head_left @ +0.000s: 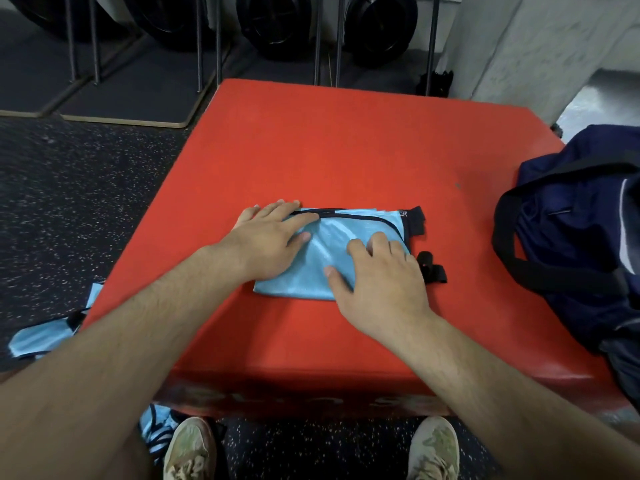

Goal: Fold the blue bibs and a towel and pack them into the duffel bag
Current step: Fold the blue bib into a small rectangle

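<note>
A light blue bib (323, 252) with black trim lies folded into a small rectangle in the middle of the red padded box (346, 150). My left hand (270, 237) lies flat on the bib's left edge, fingers straight. My right hand (381, 275) presses on its right half, fingers bent a little at the tips. Black straps (431, 268) stick out at the bib's right side. The navy duffel bag (581, 237) with black handles sits on the box's right edge. No towel is in view.
More blue bibs lie on the speckled floor at the left (41, 336) and by my left shoe (157, 427). Dark round objects on metal legs (273, 26) stand behind the box. A pale wall (540, 46) is at the back right.
</note>
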### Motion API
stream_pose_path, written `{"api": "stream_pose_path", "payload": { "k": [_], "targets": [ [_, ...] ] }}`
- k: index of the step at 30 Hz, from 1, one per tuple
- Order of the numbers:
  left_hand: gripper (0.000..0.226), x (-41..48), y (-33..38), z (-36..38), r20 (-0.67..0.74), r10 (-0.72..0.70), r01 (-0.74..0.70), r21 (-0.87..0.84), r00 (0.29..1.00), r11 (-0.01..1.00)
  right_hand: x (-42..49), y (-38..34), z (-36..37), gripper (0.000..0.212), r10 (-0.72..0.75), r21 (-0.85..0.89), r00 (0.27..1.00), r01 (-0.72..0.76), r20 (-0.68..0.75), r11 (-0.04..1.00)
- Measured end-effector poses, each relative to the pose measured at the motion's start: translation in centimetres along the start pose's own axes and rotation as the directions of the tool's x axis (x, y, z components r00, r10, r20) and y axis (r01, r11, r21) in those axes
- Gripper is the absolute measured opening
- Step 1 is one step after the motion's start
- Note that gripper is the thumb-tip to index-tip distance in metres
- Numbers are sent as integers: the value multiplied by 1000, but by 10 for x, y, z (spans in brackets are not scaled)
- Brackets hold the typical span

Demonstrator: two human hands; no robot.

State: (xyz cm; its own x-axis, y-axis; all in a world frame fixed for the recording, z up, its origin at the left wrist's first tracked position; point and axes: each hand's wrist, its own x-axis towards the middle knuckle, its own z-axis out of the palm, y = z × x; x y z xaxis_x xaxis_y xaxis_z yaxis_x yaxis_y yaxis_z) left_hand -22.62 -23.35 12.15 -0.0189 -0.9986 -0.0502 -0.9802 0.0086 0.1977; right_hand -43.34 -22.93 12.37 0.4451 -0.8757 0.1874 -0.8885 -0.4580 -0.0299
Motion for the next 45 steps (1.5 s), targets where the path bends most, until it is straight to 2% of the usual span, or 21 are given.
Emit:
{"api": "stream_pose_path", "payload": {
  "k": [3,5,7,9,11,12,14,16,18,19,22,25,28,30,33,34,36,38,40,43,45],
  "targets": [
    [40,0,0,-7,-109,30,-26,36,994,999,-5,1,3,53,-28,-67,999,26,-31,997],
    [33,-3,3,-16,-112,19,-9,92,994,996,-2,8,0,50,-64,-36,998,64,12,997],
    [21,-11,8,-27,-66,-10,17,113,998,993,3,19,-3,43,-120,59,992,117,50,991],
    [10,-28,15,-34,19,-53,52,43,998,998,5,30,-10,34,-186,139,982,179,34,974],
    [12,-49,24,-35,126,-60,64,-25,990,998,5,37,-18,26,-246,216,968,232,43,948],
    [14,-60,28,-34,160,-55,62,-40,986,997,3,40,-22,29,-278,280,957,245,84,928],
    [17,-76,35,-32,131,-10,10,-1,991,1000,-4,46,-31,51,-371,374,902,273,221,886],
    [19,-84,38,-30,27,104,-106,71,994,992,-13,50,-37,78,-458,335,821,349,341,875],
    [32,-88,39,-26,1,241,-241,53,971,969,-19,53,-38,88,-493,311,784,394,378,865],
    [43,-90,40,-24,37,286,-288,35,957,957,-20,53,-39,83,-496,331,784,387,374,860],
    [67,-93,42,-16,164,323,-336,61,932,940,-19,54,-42,47,-494,403,808,355,323,844],
    [50,-89,40,-18,144,351,-358,19,925,934,-19,53,-47,22,-469,352,830,361,301,864],
    [20,-85,36,-25,93,364,-366,6,927,931,-20,48,-44,28,-430,277,852,354,298,893],
    [13,-85,34,-27,77,338,-340,16,938,940,-20,46,-47,35,-418,289,860,338,292,896],
    [7,-84,33,-30,58,271,-267,-67,961,961,-22,51,-52,43,-439,346,843,330,310,878],
    [5,-84,31,-31,56,247,-241,-96,967,966,-22,52,-50,41,-447,350,842,338,302,874],
    [9,-85,28,-33,66,215,-202,-157,974,967,-20,53,-47,21,-451,380,858,343,245,859],
    [17,-88,26,-37,103,201,-175,-224,974,959,-18,54,-46,20,-431,433,880,315,199,844],
    [25,-93,25,-41,135,179,-143,-242,975,960,-16,56,-51,26,-392,477,890,246,235,844],
    [21,-98,24,-46,119,157,-116,-296,980,948,-13,62,-59,23,-361,549,861,119,357,827],
    [16,-99,26,-49,86,151,-109,-373,985,921,-13,64,-58,20,-340,589,861,59,378,806]
  ]
}}
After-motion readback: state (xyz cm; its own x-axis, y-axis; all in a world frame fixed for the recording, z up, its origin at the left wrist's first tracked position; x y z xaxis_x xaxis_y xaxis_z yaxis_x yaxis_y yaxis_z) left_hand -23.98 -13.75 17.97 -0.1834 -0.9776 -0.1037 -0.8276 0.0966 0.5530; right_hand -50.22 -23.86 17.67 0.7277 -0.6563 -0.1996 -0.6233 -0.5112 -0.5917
